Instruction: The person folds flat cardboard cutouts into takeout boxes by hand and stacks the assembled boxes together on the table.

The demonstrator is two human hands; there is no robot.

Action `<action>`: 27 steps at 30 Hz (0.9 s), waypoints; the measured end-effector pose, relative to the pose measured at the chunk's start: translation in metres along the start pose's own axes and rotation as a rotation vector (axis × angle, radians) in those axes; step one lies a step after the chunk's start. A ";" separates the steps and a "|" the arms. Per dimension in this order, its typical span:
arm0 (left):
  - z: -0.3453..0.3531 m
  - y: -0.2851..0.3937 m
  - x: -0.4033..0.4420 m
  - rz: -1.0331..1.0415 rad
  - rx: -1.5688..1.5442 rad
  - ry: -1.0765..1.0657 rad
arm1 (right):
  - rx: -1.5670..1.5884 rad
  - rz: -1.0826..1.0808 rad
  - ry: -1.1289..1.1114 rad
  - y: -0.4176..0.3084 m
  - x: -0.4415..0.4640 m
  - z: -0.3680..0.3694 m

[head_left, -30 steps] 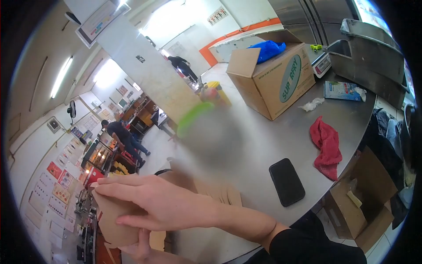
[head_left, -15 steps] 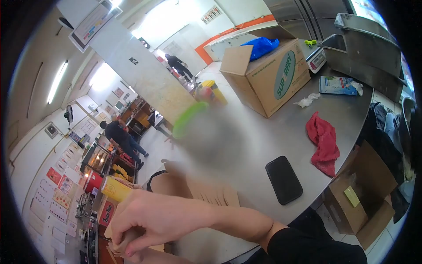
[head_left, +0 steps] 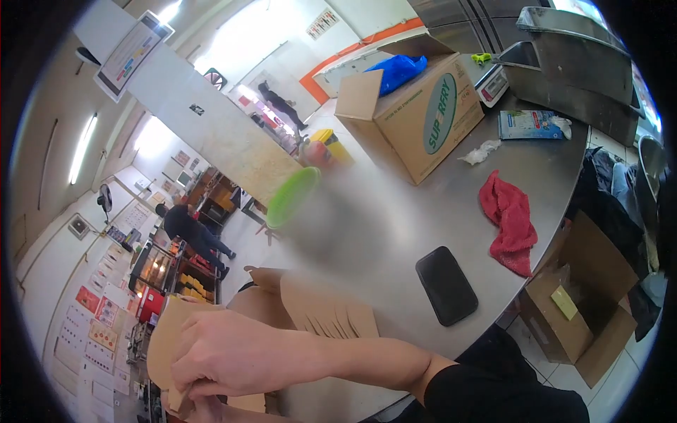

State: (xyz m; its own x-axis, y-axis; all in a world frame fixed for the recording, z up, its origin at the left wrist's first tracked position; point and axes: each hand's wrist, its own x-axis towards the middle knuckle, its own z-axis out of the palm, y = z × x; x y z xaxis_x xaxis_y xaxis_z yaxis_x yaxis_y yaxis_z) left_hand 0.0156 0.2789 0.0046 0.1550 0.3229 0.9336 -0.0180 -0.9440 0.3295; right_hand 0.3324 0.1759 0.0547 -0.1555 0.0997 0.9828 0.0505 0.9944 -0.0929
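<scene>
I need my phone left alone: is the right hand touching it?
No, the right hand holds brown card, and the phone lies apart on the table.

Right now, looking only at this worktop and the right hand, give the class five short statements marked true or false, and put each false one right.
1. The phone and the red cloth lie on the metal table. True.
2. The phone rests on top of the red cloth. False: the two lie apart.
3. Blue plastic shows at the top of the box on the metal table. True.
4. That box is closed. False: its top stands open.
5. The right hand grips brown cardboard. True.
</scene>
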 end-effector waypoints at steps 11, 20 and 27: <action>0.065 0.059 0.022 -0.263 -0.270 0.162 | -0.304 -0.164 0.263 0.013 0.006 0.015; 0.065 0.078 0.010 -0.146 -0.034 0.120 | -0.282 -0.246 0.162 0.019 0.009 0.022; 0.087 0.093 0.025 -0.345 -0.319 0.347 | -0.101 -0.041 0.066 0.014 0.022 0.029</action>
State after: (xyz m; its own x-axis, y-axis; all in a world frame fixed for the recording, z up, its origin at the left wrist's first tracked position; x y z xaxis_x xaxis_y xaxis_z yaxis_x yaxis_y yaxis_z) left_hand 0.1035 0.1936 0.0461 -0.1265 0.6622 0.7386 -0.3292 -0.7304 0.5984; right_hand 0.3009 0.1931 0.0707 -0.0944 0.0536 0.9941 0.1447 0.9887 -0.0395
